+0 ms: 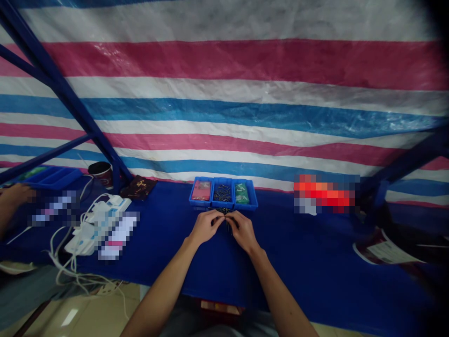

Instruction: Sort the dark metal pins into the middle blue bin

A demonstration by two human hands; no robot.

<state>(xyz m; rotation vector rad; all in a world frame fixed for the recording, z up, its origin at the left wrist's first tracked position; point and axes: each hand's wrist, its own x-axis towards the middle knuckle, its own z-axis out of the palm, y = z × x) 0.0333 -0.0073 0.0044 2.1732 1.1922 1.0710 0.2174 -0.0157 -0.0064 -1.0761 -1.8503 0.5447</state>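
Observation:
My left hand (206,226) and my right hand (242,229) meet at the fingertips just in front of three joined blue bins. Both are closed in a pinch; whatever lies between the fingers is too small to make out. Beneath and behind the fingertips is a small heap of thin dark pieces, like screws (224,210), on the blue table. More such pieces fill the middle bin (223,205). Pink packets (201,190) lie in the left bin, and green-and-white packets (241,192) in the right one.
White power strips (101,220) with tangled cables lie to the left, near a dark cup (101,174) and a brown packet (139,188). Another person's hand (16,195) is at far left by a blue tray (58,178). At right are a blurred red item (324,192) and a dark container (386,248).

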